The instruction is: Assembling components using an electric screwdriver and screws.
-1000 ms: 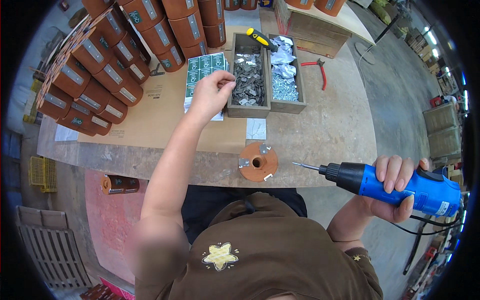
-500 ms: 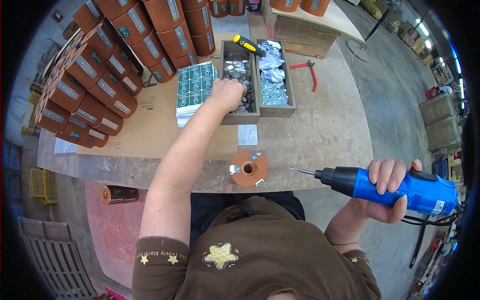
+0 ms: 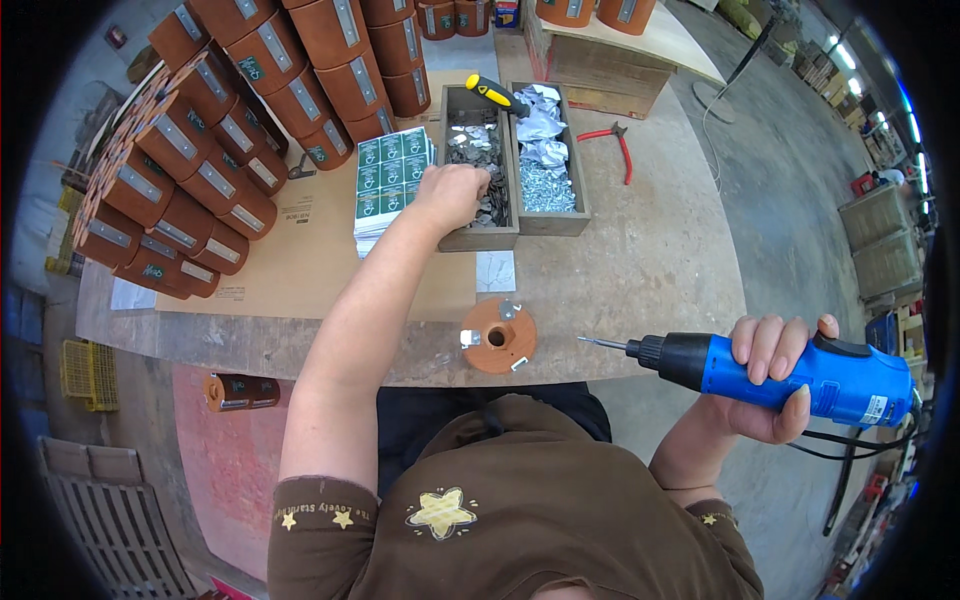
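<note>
My left hand (image 3: 455, 198) is over the left compartment of a wooden parts box (image 3: 478, 240), its fingers curled down among small grey metal pieces (image 3: 473, 152). Whatever the fingertips pinch is hidden. My right hand (image 3: 775, 375) wraps around a blue electric screwdriver (image 3: 690, 362), whose thin bit points left above the table's front edge. Between the two arms, a round reddish-brown disc (image 3: 485, 350) with a central hole lies on the table. Metal clips sit at several places on its rim.
Beside the left compartment, another holds silvery screws (image 3: 547, 188). A yellow-black handled tool (image 3: 490, 92) lies across the box; red pliers (image 3: 626, 155) lie to its right. Labels (image 3: 385, 190) are stacked left, near piled brown cylinders (image 3: 180, 150). A wooden stand (image 3: 600, 75) is at the back.
My left hand has shifted very slightly within the metal pieces. The screwdriver in my right hand has barely moved, and the disc stays in place.
</note>
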{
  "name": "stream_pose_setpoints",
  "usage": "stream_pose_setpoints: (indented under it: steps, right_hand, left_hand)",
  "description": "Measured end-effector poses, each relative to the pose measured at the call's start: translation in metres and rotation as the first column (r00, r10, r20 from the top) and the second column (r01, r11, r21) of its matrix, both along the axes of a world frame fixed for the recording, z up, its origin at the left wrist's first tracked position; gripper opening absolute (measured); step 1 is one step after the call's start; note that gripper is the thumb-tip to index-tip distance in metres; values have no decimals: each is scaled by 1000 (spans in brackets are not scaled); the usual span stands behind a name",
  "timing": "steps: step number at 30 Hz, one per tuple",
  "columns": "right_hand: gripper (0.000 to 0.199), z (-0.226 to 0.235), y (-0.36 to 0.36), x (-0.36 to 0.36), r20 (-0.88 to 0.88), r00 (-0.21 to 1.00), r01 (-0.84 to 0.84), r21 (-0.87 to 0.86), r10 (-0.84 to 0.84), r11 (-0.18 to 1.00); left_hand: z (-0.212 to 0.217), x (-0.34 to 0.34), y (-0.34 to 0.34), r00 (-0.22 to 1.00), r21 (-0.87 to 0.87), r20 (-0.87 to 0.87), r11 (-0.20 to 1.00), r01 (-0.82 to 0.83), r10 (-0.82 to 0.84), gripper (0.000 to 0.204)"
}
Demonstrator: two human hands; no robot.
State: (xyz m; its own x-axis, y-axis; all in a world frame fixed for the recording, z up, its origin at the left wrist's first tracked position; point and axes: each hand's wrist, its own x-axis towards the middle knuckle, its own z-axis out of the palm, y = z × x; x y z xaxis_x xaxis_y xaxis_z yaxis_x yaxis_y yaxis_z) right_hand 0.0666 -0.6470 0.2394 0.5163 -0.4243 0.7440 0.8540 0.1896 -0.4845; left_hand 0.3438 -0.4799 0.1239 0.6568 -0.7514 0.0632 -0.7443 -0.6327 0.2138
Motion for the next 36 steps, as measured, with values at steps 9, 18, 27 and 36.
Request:
stream_pose_setpoints:
  steps: [9, 18, 27, 36]
  right_hand:
    - [57, -1, 4, 3, -26, 1000, -14, 3, 14, 1000]
    - [57, -2, 7, 5, -34, 999, -40, -17, 40, 999]
    - [58, -2, 20, 11, -52, 996, -78, -27, 77, 997]
    - [58, -3, 19, 9, -51, 997, -68, -33, 66, 997]
  left_hand:
    - [23, -39, 18, 948, -526, -313, 841, -128, -51, 10]
    - [39, -148, 62, 956, -529, 232, 801, 280, -181, 13]
    - [8, -207, 60, 966, -524, 249, 830, 194, -68, 21]
    - [-6, -216, 59, 987, -611, 121, 792, -8, 103, 31]
